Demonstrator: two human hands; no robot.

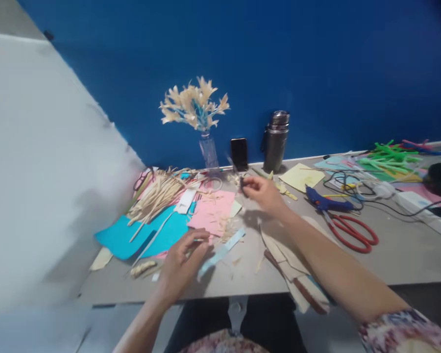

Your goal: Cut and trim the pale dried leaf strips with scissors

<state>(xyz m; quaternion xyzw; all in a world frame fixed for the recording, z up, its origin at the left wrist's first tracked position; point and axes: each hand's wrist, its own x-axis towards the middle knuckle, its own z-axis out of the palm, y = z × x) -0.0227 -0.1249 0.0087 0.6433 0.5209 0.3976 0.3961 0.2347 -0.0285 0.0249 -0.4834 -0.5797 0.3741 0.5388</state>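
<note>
My right hand (262, 193) reaches to the middle of the table, its fingers closed on the dark handle of a small thin-bladed tool (242, 185); its exact kind is blurred. Nearer to me, my left hand (185, 257) hovers with loosely bent fingers, thumb apart, and nothing visible in it. Beside its fingertips lie a pale blue paper strip (222, 252) and a pink paper sheet (215, 208) strewn with cream-coloured scraps (226, 230). Under my right forearm are dried husk sheets (284, 250), partly hidden by the arm.
Husk flowers (194, 103) stand in a clear bottle (208, 152) by a phone (239, 153) and a flask (276, 142). Husk strips (156, 193) cover bright blue paper (125, 239) at left. Rightward lie a glue gun (327, 201), red-handled scissors (355, 233), cables and green pipe cleaners (387, 159).
</note>
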